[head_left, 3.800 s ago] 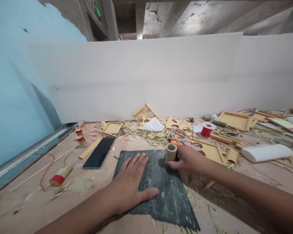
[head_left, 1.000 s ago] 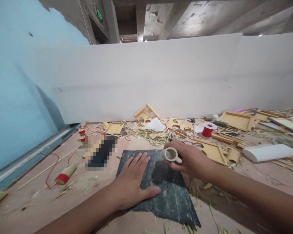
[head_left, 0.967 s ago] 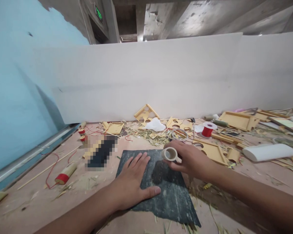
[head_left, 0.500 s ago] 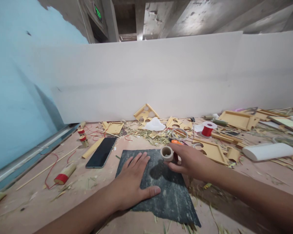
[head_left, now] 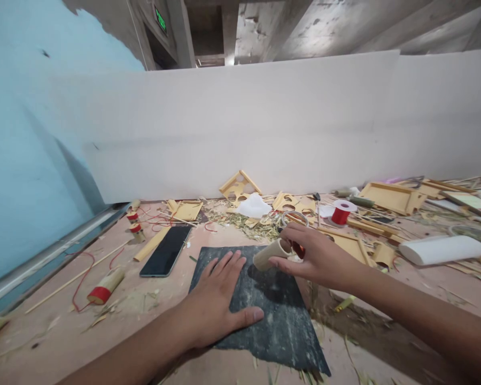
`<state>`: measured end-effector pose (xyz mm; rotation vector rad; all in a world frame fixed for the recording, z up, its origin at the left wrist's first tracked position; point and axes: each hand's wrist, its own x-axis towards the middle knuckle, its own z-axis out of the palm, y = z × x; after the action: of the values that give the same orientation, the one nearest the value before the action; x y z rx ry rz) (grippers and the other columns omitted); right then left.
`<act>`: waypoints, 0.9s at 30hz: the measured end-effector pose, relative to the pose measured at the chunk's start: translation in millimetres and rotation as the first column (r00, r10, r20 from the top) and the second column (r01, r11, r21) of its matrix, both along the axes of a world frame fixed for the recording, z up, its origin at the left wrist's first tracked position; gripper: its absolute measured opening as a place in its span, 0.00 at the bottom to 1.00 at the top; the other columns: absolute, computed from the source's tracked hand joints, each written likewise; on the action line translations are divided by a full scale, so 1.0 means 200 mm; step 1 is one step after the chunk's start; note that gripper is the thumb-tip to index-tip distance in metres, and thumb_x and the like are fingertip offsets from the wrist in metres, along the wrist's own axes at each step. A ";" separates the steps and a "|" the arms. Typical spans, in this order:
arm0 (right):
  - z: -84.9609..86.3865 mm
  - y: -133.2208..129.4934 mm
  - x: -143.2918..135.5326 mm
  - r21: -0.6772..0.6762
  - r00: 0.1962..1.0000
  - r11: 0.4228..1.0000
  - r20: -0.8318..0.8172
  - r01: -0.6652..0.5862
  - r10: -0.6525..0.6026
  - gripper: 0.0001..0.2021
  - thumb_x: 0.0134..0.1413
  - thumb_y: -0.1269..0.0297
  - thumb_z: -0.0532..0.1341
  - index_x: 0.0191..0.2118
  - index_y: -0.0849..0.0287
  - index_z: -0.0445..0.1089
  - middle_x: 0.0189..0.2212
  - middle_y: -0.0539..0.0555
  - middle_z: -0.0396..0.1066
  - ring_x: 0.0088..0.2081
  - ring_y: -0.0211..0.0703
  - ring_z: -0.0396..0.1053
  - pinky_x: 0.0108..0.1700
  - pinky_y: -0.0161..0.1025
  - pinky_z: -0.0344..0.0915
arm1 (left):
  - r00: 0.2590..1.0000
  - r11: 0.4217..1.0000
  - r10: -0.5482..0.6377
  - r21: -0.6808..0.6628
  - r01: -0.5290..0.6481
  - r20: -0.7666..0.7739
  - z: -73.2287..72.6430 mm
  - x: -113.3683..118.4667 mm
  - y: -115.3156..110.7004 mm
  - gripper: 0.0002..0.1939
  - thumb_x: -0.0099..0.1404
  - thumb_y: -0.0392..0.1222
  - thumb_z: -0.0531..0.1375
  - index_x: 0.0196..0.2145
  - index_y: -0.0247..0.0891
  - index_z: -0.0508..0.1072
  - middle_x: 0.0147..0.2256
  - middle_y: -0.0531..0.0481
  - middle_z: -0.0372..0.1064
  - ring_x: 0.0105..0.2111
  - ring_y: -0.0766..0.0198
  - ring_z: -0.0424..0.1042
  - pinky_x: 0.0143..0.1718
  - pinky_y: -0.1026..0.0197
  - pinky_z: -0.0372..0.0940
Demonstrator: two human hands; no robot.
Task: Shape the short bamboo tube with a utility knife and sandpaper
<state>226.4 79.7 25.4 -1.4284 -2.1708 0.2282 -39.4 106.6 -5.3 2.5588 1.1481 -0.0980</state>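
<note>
My left hand (head_left: 216, 305) lies flat on a dark, dusty sheet that looks like sandpaper (head_left: 280, 331), fingers spread and thumb out to the right. Above the sheet's upper right part, my right hand (head_left: 308, 256) grips a short bamboo tube (head_left: 268, 255) at its open end, between thumb and fingers. The tube is tilted, its open end toward the right hand and its other end low over the sheet. Whether that lower end touches the sheet I cannot tell. A shadow falls beneath the tube.
A phone (head_left: 166, 251) lies left of the sheet, near a bamboo piece with a red band (head_left: 106, 286) and red string. Behind are shavings (head_left: 244, 223), cut-out wooden pieces (head_left: 294, 202) and a red spool (head_left: 341, 213). A white roll (head_left: 443, 249) lies right. A white panel (head_left: 264, 128) closes the back.
The bamboo tube has tipped from its open end facing me to leaning sideways, open end right. My right hand has turned with it. My left hand stays put.
</note>
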 end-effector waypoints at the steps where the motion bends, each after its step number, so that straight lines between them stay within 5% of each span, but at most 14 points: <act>1: 0.01 -0.01 0.00 0.009 1.000 1.000 -0.014 0.002 -0.002 0.16 0.63 0.53 0.64 0.30 0.55 0.60 0.31 0.50 0.65 0.31 0.42 0.63 0.33 0.38 0.55 | 1.000 1.000 -0.003 0.003 0.003 0.009 0.00 0.00 0.00 0.53 0.68 0.73 0.55 0.76 0.34 0.44 0.75 0.38 0.36 0.75 0.43 0.34 0.73 0.36 0.37; 13: 0.01 -0.08 -0.08 -0.154 0.995 0.985 -0.070 -0.074 0.064 0.10 0.56 0.59 0.66 0.37 0.55 0.66 0.34 0.51 0.69 0.33 0.43 0.66 0.33 0.37 0.60 | 0.997 1.000 -0.020 0.013 0.019 0.078 -0.02 -0.01 0.00 0.52 0.68 0.73 0.56 0.75 0.37 0.47 0.75 0.37 0.39 0.74 0.40 0.36 0.72 0.35 0.38; 16: -0.03 -0.09 -0.11 -0.267 0.991 0.957 -0.097 -0.114 0.091 0.10 0.52 0.62 0.66 0.35 0.54 0.65 0.31 0.49 0.70 0.31 0.42 0.67 0.31 0.36 0.60 | 0.997 1.000 -0.016 0.012 0.015 0.074 -0.03 -0.01 0.01 0.52 0.67 0.72 0.57 0.75 0.37 0.48 0.75 0.37 0.40 0.74 0.41 0.36 0.72 0.35 0.38; 21: -0.09 -0.04 -0.14 -0.243 0.982 0.953 -0.088 -0.182 0.165 0.08 0.47 0.66 0.65 0.31 0.55 0.63 0.29 0.47 0.68 0.30 0.40 0.66 0.31 0.35 0.59 | 0.998 1.000 -0.014 0.013 0.013 0.061 -0.03 -0.02 0.01 0.54 0.67 0.73 0.57 0.75 0.33 0.48 0.75 0.36 0.39 0.74 0.41 0.37 0.73 0.36 0.37; 27: -0.07 0.05 -0.06 -0.227 0.998 0.972 0.031 0.064 -0.059 0.05 0.48 0.64 0.64 0.33 0.55 0.69 0.29 0.50 0.72 0.30 0.44 0.68 0.31 0.37 0.58 | 0.998 1.000 0.001 -0.008 0.000 0.068 -0.02 -0.02 0.00 0.52 0.67 0.72 0.58 0.75 0.36 0.49 0.75 0.37 0.37 0.74 0.40 0.36 0.72 0.33 0.37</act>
<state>215.1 89.6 10.6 -1.6280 -2.1710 0.4529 -42.9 107.3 -9.1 2.5340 1.1207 -0.0153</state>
